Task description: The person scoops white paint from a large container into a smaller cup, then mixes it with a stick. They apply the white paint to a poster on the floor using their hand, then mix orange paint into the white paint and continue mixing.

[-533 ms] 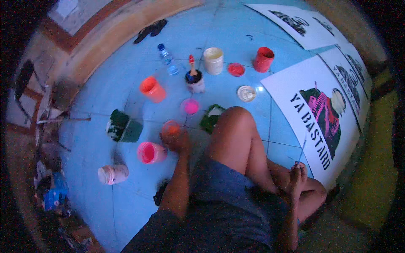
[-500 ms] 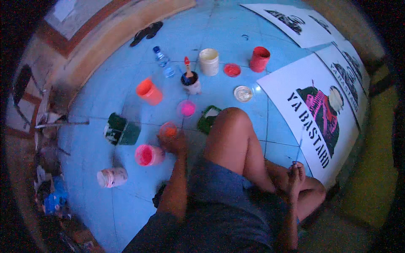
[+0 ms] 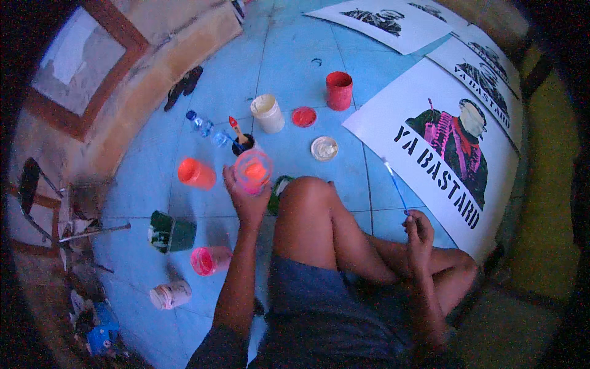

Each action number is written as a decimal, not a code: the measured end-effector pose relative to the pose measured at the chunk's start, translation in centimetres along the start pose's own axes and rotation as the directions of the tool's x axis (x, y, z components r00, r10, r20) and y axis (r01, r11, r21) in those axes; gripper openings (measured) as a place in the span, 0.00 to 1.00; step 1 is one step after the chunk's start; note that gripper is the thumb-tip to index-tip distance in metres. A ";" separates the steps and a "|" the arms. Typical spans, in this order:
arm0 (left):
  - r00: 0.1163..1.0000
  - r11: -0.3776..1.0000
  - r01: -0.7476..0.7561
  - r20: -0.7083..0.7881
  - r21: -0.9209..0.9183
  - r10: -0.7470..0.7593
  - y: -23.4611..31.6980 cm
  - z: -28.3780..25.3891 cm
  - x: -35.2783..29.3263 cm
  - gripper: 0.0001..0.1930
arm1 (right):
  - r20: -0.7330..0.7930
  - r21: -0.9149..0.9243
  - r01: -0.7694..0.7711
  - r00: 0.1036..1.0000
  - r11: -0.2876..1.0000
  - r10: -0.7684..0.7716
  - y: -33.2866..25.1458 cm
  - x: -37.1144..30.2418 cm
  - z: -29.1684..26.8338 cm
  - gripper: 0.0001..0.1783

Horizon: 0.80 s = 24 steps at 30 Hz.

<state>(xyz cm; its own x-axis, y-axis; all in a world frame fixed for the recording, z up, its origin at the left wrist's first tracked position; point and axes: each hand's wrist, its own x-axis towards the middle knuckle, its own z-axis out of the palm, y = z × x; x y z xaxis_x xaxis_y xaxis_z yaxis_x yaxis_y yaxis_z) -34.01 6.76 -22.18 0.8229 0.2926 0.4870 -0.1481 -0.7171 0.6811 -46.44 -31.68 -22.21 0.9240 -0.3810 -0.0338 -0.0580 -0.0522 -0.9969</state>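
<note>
A round lid [image 3: 254, 170] with orange paint in it is gripped at its edge by my left hand [image 3: 247, 198]. Bright pink shows just under that lid; I cannot tell whether it is held with it or lies below. My right hand [image 3: 419, 230] pinches a thin paintbrush [image 3: 395, 182] with a blue handle, its pale tip pointing up and away beside the front poster. That white poster [image 3: 393, 120] carries black stencilled lettering and a figure in black, pink and red. Beyond my left hand, a wide brush [image 3: 235, 126] stands in a pot of dark paint [image 3: 244, 143].
Around my left arm are an orange pot [image 3: 196, 174], a pink pot [image 3: 210, 261], a whitish jar [image 3: 170, 295] and a green tray [image 3: 172, 232]. Farther off stand a cream pot [image 3: 268, 114], a red pot [image 3: 339, 91], two lids and a plastic bottle [image 3: 209, 129].
My left hand has lifted the orange-painted lid and carried it forward, over where the pink lid lay. The view has shifted. My right hand still holds the thin brush.
</note>
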 end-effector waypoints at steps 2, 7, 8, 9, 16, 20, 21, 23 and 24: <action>0.978 0.985 -0.171 0.125 0.003 0.169 2.6 1.6 2.9 0.52 | 0.031 -0.098 0.194 0.981 0.976 -0.192 -1.3 2.2 1.7 0.07; 0.847 0.888 -0.457 0.279 -0.053 0.453 10.7 3.1 6.5 0.49 | 0.042 -0.230 0.467 0.881 0.854 -0.471 -3.8 5.9 5.7 0.06; 0.828 0.866 -0.498 0.271 -0.050 0.491 11.5 3.4 6.8 0.49 | 0.022 -0.223 0.480 0.873 0.848 -0.488 -3.5 6.2 6.6 0.06; 0.807 0.842 -0.537 0.263 -0.045 0.529 12.3 3.6 7.1 0.49 | 0.003 -0.215 0.494 0.863 0.843 -0.505 -3.3 6.5 7.4 0.06; 0.747 0.782 -0.620 0.264 -0.052 0.610 15.4 4.7 7.0 0.51 | -0.029 -0.254 0.479 0.865 0.840 -0.501 -2.8 6.2 8.7 0.06; 0.710 0.737 -0.675 0.238 -0.034 0.662 15.6 5.0 6.9 0.52 | -0.065 -0.256 0.434 0.884 0.864 -0.463 -2.4 5.3 9.1 0.06; 0.701 0.724 -0.689 0.221 -0.035 0.678 15.5 5.0 6.9 0.53 | -0.070 -0.249 0.416 0.893 0.874 -0.445 -2.5 5.1 9.2 0.06; 0.701 0.728 -0.683 0.226 -0.058 0.676 16.0 4.8 6.8 0.53 | -0.071 -0.256 0.403 0.899 0.879 -0.433 -2.4 4.9 9.3 0.07; 0.701 0.730 -0.680 0.229 -0.070 0.675 16.2 4.8 6.8 0.53 | -0.066 -0.271 0.407 0.896 0.872 -0.439 -2.0 4.9 9.5 0.07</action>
<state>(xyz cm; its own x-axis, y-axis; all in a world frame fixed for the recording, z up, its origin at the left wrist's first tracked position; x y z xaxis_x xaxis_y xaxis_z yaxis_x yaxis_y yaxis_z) -28.17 -5.89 -10.43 0.6027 -0.4237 0.6762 -0.7060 -0.6781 0.2044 -38.20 -24.71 -21.00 0.8282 -0.3798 0.4122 0.2232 -0.4511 -0.8641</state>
